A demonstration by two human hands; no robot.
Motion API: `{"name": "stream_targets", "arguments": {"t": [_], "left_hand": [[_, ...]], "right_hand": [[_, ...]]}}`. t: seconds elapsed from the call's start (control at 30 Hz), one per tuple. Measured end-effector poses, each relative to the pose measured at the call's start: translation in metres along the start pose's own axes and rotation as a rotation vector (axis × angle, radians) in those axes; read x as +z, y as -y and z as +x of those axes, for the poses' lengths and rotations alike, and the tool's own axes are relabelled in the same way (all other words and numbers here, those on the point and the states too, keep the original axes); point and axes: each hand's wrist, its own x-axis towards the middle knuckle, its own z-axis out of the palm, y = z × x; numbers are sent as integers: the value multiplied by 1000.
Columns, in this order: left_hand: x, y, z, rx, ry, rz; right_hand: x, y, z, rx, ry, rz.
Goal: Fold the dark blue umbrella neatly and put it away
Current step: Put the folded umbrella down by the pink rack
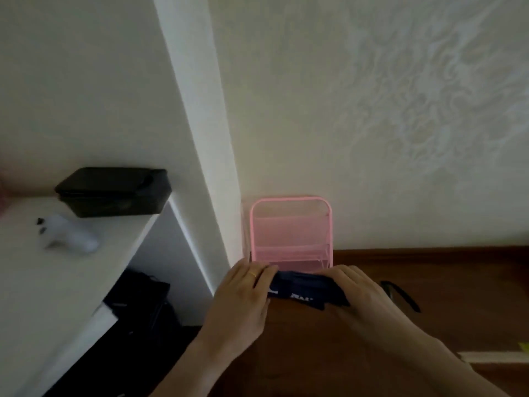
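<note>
Item: folded dark blue fabric umbrella (307, 290) | axis: crosswise, before pink mesh rack (290, 233) | gripped endwise by left hand (243, 299) and right hand (363, 293)

The dark blue umbrella (307, 289) was matt cloth with white print. The pink rack (290, 239) looked like fine mesh in a smooth frame — the wooden table (429, 296) had a dull sheen — and the wall (372, 110) was textured.
</note>
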Motion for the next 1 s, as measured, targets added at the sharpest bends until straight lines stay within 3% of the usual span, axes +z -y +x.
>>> {"name": "stream_targets", "arguments": {"t": [0.17, 0.33, 0.5, 0.83, 1.0], "left_hand": [[120, 66, 130, 63, 103, 67], [244, 126, 236, -31, 187, 75], [358, 164, 296, -185, 259, 58], [449, 185, 291, -434, 302, -307], [453, 178, 260, -126, 53, -167]], "right_hand": [[64, -116, 119, 71, 12, 38], [150, -222, 252, 132, 97, -37], [230, -299, 327, 194, 122, -22], [307, -343, 334, 266, 275, 25], [312, -330, 312, 150, 190, -131]]}}
